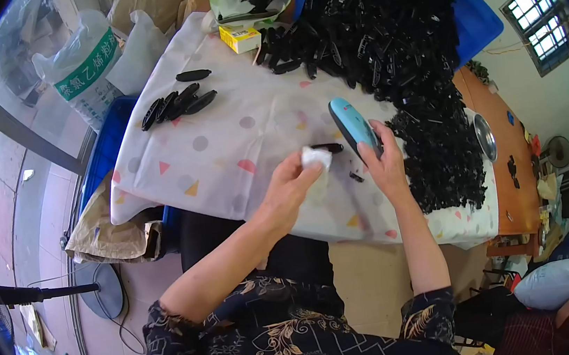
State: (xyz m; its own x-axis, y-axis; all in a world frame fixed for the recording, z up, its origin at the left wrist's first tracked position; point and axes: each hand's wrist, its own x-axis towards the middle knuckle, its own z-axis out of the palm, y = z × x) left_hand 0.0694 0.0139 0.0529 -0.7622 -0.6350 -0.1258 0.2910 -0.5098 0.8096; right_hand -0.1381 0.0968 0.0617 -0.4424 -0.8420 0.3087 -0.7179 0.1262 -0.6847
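Note:
My left hand [288, 185] pinches a crumpled white cloth or tissue [316, 160] over the near part of the table. Just beyond the cloth lies a long black plastic piece [327, 148]; whether the cloth touches it I cannot tell. My right hand [386, 163] is wrapped round a rounded turquoise handheld object [351, 122] with a dark underside, its far end tilted up and left. A small black part [357, 177] rests on the tablecloth between my hands. At the far left, several black oval pieces [181, 102] lie grouped, one of them a little apart.
A large heap of black parts [381, 40] spills from a blue crate [484, 21] across the patterned tablecloth [228, 177]. At the back are a yellow box [240, 39] and a bag-lined container [254, 12]. A round metal lid or dish [484, 138] stands at right, beside a brown table [510, 152].

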